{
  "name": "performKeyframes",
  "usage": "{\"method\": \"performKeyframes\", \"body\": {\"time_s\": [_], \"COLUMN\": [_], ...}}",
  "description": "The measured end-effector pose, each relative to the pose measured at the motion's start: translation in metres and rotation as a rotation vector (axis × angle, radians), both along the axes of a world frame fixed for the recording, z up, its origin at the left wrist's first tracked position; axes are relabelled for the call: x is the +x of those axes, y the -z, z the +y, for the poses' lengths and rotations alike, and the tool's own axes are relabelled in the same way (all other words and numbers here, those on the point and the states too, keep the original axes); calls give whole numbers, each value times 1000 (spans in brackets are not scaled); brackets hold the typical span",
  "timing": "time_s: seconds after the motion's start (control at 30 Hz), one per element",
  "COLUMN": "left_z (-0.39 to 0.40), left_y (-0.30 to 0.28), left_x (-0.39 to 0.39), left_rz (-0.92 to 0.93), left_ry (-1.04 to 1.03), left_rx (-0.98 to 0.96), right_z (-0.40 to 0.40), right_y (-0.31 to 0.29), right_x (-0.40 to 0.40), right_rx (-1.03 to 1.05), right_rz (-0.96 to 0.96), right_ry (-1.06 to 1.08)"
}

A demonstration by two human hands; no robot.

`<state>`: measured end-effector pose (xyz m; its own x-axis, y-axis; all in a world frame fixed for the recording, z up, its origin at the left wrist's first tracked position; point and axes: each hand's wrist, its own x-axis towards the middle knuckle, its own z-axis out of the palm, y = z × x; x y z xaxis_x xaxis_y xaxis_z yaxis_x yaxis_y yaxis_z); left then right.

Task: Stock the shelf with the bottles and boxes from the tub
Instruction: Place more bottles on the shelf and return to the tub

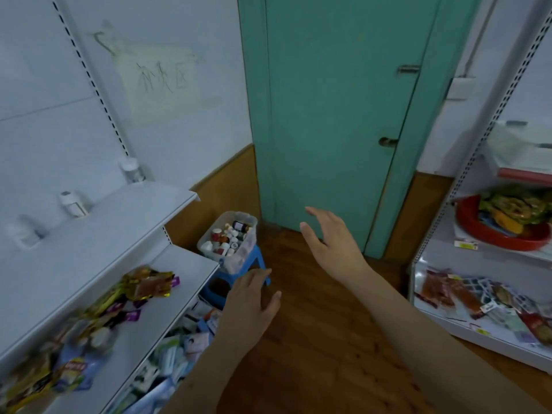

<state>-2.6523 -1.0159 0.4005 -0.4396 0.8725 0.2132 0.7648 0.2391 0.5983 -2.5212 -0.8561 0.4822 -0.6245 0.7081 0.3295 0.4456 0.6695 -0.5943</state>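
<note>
Narrow aisle, brown wood-grain floor [313, 339], teal door [334, 115] at the far end with a tan wainscot either side. White shelf [98, 234] runs down the side of the left hand [251, 303]; a second white shelf unit [478, 294] with a red tray [501, 234] stands well beyond the right hand [331, 240].

Left hand open, palm down, fingers loosely spread, empty. Right hand open, fingers extended and splayed toward the door, empty.

Tub [228, 237]: clear plastic, just ahead of the left fingertips, sitting on a blue stool [236, 273] against the wainscot. Long axis runs away from the hands toward the door corner. Inside, a jumble of small bottles; most white, one dark bottle [240, 226] lying on its side at the far end.

Three white bottles [73, 203] upright at the back of the upper shelf, far ahead-left of the left hand. Snack packets [146, 283] heaped on the shelf below, blurred.
</note>
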Motion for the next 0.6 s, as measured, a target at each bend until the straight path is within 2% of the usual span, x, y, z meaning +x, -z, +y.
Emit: {"method": "performKeyframes", "body": {"time_s": [0.3,0.47,0.6], "left_z": [145,222,264], "left_y": [41,47,56], "left_x": [-102,-173,-231], "left_rz": [-82,-115,-150], "left_ry": [-21,-70,-98], "left_rx": [5,-32,-121], "right_z": [132,217,276], "right_y": [33,22,11], "right_x": [-89,-163,-222], "right_rx": [-30,-34,-44], "right_rz": [-89,-163,-144], "right_ry": [-2,-35,-59]}}
